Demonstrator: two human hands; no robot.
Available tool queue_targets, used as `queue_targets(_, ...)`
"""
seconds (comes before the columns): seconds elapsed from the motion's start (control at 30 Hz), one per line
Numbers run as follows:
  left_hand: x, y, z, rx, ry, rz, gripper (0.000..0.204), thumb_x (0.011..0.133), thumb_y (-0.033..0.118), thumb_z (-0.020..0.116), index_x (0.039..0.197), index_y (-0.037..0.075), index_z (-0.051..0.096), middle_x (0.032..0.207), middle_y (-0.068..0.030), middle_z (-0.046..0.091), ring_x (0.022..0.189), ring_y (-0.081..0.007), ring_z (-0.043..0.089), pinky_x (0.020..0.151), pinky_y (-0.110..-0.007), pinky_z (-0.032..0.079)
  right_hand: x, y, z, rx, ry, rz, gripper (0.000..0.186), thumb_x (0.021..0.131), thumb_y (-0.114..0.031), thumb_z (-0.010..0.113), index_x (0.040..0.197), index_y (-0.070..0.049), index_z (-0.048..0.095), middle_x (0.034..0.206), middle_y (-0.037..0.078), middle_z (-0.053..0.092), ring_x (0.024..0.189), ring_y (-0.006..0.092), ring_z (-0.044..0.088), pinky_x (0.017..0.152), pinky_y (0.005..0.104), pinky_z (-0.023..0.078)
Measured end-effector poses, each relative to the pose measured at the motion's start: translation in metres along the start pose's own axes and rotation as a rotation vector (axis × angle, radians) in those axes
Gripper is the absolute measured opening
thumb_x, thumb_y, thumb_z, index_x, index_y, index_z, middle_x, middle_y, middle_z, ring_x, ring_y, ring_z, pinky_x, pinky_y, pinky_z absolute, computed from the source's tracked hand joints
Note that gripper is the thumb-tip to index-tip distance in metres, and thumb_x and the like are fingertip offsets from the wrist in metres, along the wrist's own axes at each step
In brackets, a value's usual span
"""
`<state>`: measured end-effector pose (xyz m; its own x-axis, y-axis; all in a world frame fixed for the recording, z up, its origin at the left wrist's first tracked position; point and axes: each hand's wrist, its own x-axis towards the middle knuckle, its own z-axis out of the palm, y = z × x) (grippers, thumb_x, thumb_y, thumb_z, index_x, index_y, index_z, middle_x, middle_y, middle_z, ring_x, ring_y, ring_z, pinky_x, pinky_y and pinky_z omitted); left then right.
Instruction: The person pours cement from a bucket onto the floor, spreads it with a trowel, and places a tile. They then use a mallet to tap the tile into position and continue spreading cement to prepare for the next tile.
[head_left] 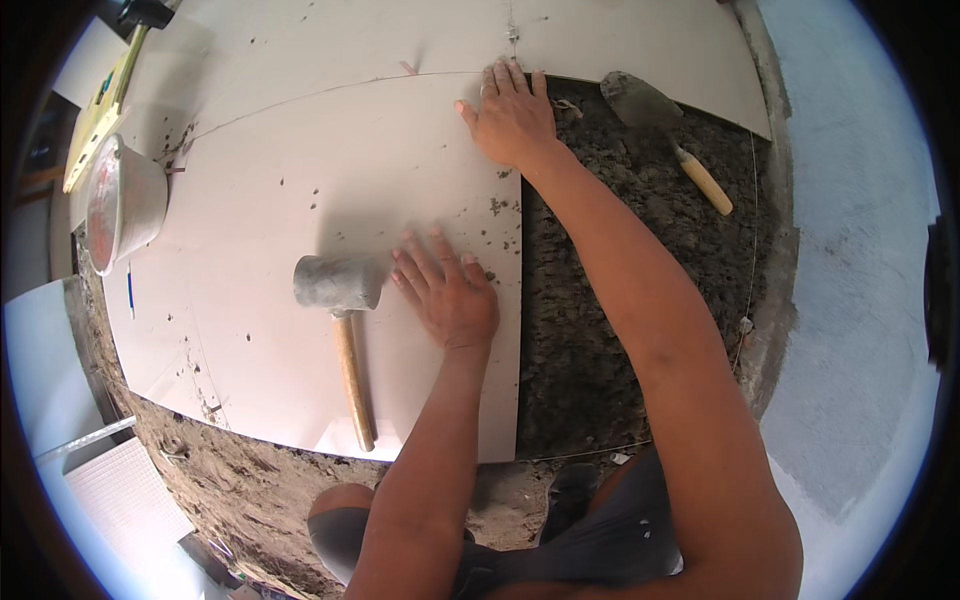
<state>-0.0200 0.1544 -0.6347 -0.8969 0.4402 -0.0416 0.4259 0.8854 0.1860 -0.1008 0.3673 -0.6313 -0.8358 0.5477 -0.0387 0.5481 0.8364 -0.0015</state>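
My left hand (452,300) lies flat on a large pale floor tile (420,160), fingers spread, near the tile's right edge. Farther off, my right hand (513,118) rests with outstretched fingers at the tile's far right corner, where it meets the neighbouring tiles. A rubber mallet (338,284) with a grey head and wooden handle lies on the tile just left of my left hand. Right of the tile is a bed of dark wet mortar (590,330). A trowel (705,182) with a wooden handle rests on that mortar, its blade reaching the far tile (640,40).
A bucket (145,205) stands on the tiles at the left, beside a yellow spirit level (105,120) and a black-headed mallet (145,14). A blue pen (131,292) lies nearby. A string (754,230) runs along the right, by a pale blue wall (860,300). Bare soil (230,480) borders the near side.
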Motion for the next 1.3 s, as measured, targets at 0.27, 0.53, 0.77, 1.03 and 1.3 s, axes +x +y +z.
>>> queue_targets(0.27,0.000,0.000,-0.003,-0.018,0.002,0.010,0.054,0.097,0.032,0.037,0.147,0.013,0.031,0.155,-0.0144,0.017,0.144,-0.0353,0.011,0.117,-0.048,0.005,-0.007,0.002,-0.002,0.073,0.061,-0.077,0.063,0.099,-0.046,0.031,0.137,0.004,0.040,0.145,0.018,0.038,0.138,0.0296,0.030,0.115,0.0468,0.020)
queue_targets(0.53,-0.003,0.000,-0.001,-0.001,0.021,0.027,0.054,0.097,0.032,0.037,0.147,0.012,0.031,0.155,-0.0152,0.018,0.143,-0.0363,0.010,0.117,-0.048,0.005,-0.033,0.045,-0.039,0.424,0.005,-0.102,0.034,0.093,-0.031,0.052,0.098,-0.001,0.067,0.099,0.018,0.065,0.094,0.0337,0.061,0.084,0.0448,0.048)
queue_targets(0.77,-0.003,-0.001,0.007,0.021,0.055,0.068,0.055,0.097,0.033,0.037,0.146,0.009,0.031,0.155,-0.0166,0.018,0.143,-0.0363,0.011,0.117,-0.047,0.004,-0.087,0.127,-0.041,0.446,0.278,0.139,0.029,0.091,-0.028,0.056,0.087,0.000,0.064,0.083,0.017,0.064,0.081,0.0313,0.063,0.074,0.0428,0.050)
queue_targets(1.03,-0.007,-0.004,0.015,0.022,0.127,0.082,0.055,0.098,0.034,0.036,0.147,0.010,0.029,0.154,-0.0167,0.019,0.143,-0.0373,0.011,0.116,-0.050,0.006,-0.168,-0.130,-0.067,0.710,-0.911,-0.463,0.073,0.087,-0.062,0.048,0.127,-0.002,0.057,0.127,0.022,0.057,0.134,0.0341,0.038,0.103,0.0505,0.036)
queue_targets(1.3,-0.014,-0.011,0.023,-0.073,0.031,0.262,0.057,0.097,0.034,0.038,0.146,0.006,0.029,0.154,-0.0195,0.019,0.143,-0.0397,0.010,0.115,-0.051,0.005,-0.169,-0.174,-0.025,1.077,-0.848,0.073,0.037,0.085,-0.029,0.059,0.110,-0.003,0.067,0.112,0.013,0.066,0.109,0.0305,0.062,0.088,0.0453,0.051)
